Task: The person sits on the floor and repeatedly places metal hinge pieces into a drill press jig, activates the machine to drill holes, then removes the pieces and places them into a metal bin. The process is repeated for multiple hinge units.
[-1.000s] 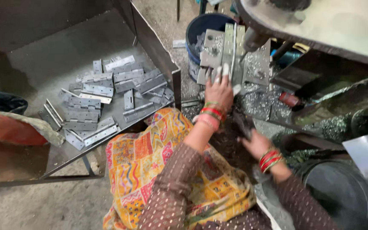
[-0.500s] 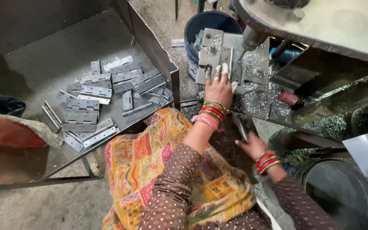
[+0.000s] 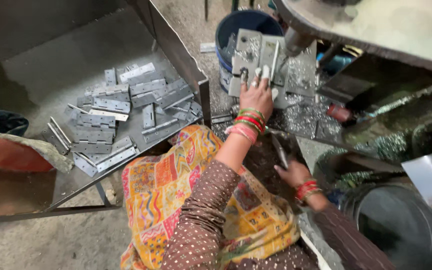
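Overhead, the head camera looks down on a seated person in a brown dotted sleeve with a bright patterned cloth (image 3: 201,200) over the lap; the left hand (image 3: 257,95), ringed at the wrist by red and green bangles, reaches forward with its fingers (image 3: 265,73) spread flat and pressing on a grey metal hinge plate (image 3: 256,52) that lies on the work surface under the machine's spindle (image 3: 296,41); the fingertips appear wrapped in pale tape; the plate sits just in front of a blue bucket (image 3: 236,25) and is ringed by shiny metal shavings (image 3: 301,117); the right hand (image 3: 292,172), also bangled, lies lower and nearer the body, its fingers curled around a slim dark metal piece (image 3: 279,150) that points up and away from the palm; what exactly that piece is cannot be told; to the left, well apart from both hands, a sheet-metal tray (image 3: 51,60) holds a loose heap of finished hinges (image 3: 121,110), some stacked and some lying aslant; a folded orange cloth (image 3: 11,150) rests at the tray's near left edge; at lower right a dark round tub (image 3: 401,225) stands just beside the right forearm; the machine's broad pale table (image 3: 376,25) overhangs the upper right corner.
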`<state>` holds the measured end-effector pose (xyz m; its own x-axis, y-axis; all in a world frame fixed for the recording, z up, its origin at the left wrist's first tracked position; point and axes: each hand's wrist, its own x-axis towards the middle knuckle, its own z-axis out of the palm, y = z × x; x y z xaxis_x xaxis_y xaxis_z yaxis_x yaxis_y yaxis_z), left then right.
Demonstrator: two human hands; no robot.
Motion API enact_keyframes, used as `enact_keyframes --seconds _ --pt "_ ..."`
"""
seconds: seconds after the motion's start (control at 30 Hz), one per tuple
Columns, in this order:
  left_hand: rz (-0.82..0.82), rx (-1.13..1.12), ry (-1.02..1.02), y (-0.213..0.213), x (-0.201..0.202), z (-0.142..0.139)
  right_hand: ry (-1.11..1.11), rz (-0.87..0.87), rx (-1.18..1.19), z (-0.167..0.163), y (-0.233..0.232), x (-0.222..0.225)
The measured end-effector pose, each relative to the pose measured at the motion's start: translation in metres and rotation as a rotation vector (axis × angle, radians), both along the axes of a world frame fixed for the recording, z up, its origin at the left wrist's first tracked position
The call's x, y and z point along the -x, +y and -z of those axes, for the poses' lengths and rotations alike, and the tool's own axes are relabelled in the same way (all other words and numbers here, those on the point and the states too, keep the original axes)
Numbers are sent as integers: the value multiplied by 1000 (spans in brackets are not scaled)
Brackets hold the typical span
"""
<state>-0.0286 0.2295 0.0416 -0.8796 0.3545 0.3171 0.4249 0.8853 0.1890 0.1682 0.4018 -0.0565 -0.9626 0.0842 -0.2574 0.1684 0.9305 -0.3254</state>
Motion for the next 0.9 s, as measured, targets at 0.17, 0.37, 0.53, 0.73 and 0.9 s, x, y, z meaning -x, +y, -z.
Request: enact_keyframes --seconds 0.17,0.37,0.53,0.73,0.9 --pt "-31 3 -109 5 21 -3 8 -104 -97 -31 22 12" --pt "-43 -55 -80 6 32 -4 221 79 29 15 -18 -23" --pt "-12 -28 37 5 35 -3 -98 161 37 4 0 -11" --pt "105 125 -340 -9 -17 -19 23 -7 -95 -46 15 13" --pt "-10 19 184 -24 -109 -23 -29 18 -82 -49 5 17"
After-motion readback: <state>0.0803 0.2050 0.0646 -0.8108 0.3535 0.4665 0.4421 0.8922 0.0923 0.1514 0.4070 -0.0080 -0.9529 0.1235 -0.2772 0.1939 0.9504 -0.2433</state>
